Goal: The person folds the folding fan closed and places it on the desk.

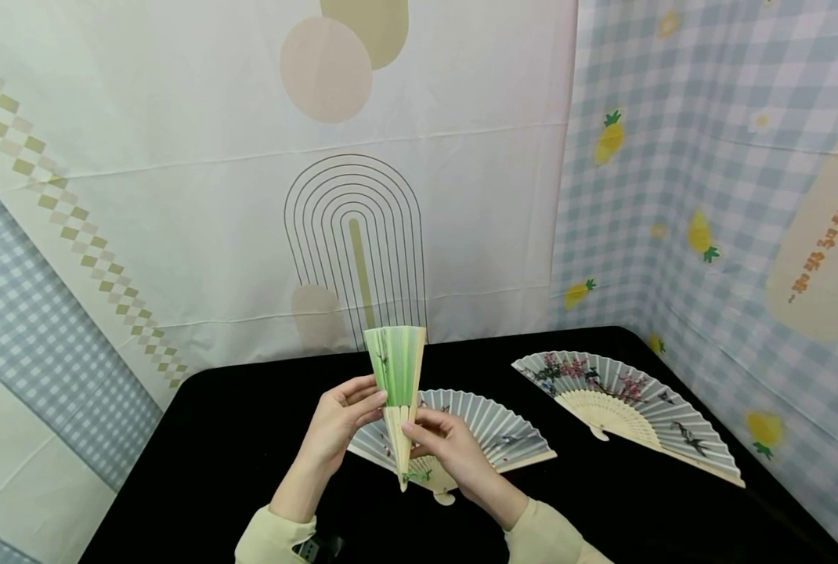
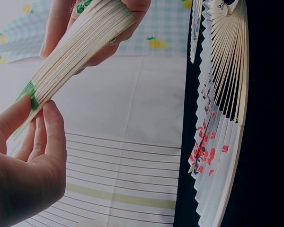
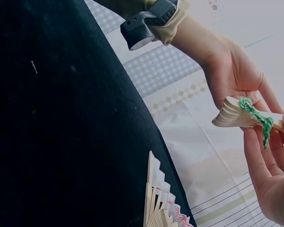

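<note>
Green fan [image 1: 396,362], narrowly spread, is held long axis roughly upright, pivot end down, above the nearer white fan [image 1: 514,435], pinched at left edge by left hand [image 1: 341,419], lower right by right hand [image 1: 454,450].

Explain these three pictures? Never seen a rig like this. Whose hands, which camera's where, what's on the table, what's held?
There is no robot: a person works bare-handed. One picture comes from a head camera looking forward and down; the other two come from cameras on each wrist. The left hand grips the leaf of a partly opened green fan, and the right hand its ribs. On the black table lie two spread fans: a middle fan, partly hidden by the hands, and a right-hand fan.
</note>
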Tool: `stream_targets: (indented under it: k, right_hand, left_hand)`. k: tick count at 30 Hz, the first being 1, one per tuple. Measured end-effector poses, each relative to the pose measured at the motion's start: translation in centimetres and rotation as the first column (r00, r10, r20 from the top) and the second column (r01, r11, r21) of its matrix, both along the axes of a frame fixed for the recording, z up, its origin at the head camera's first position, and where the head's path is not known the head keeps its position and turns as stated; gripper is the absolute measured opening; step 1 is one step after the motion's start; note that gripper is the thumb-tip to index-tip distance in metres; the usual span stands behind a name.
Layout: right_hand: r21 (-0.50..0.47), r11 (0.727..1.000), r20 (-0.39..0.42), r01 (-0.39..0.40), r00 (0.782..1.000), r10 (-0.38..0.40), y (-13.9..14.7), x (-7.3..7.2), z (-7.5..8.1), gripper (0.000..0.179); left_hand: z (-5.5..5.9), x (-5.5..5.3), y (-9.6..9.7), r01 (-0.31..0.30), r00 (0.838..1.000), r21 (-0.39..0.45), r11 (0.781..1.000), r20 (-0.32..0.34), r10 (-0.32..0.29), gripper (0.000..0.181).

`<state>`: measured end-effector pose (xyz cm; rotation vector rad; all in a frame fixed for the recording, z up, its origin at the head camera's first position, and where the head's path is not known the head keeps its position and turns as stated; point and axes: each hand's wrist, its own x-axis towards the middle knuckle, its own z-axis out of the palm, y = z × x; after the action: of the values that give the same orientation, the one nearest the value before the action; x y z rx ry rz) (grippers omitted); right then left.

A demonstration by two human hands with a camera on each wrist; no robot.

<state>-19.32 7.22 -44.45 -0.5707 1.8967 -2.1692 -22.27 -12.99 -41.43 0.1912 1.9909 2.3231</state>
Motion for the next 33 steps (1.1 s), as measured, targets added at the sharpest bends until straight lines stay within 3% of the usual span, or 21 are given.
stream_targets:
  k: [22,33]
  right_hand:
    - [0.071,0.997,0.051,0.019,0.998,-0.023,-0.35,0.07,0.24,0.043]
    - [0.070,0.997,0.050,0.046,0.998,-0.049,-0.50,0.00,-0.10,0.047]
  left_hand:
    - [0.40,0.33,0.21,0.027,0.999,-0.021,0.999,-0.017,-0.028,0.035]
    - [-0.14,0.16,0.22,0.017,0.999,-0.045,0.999,-0.047,-0.019,0.035]
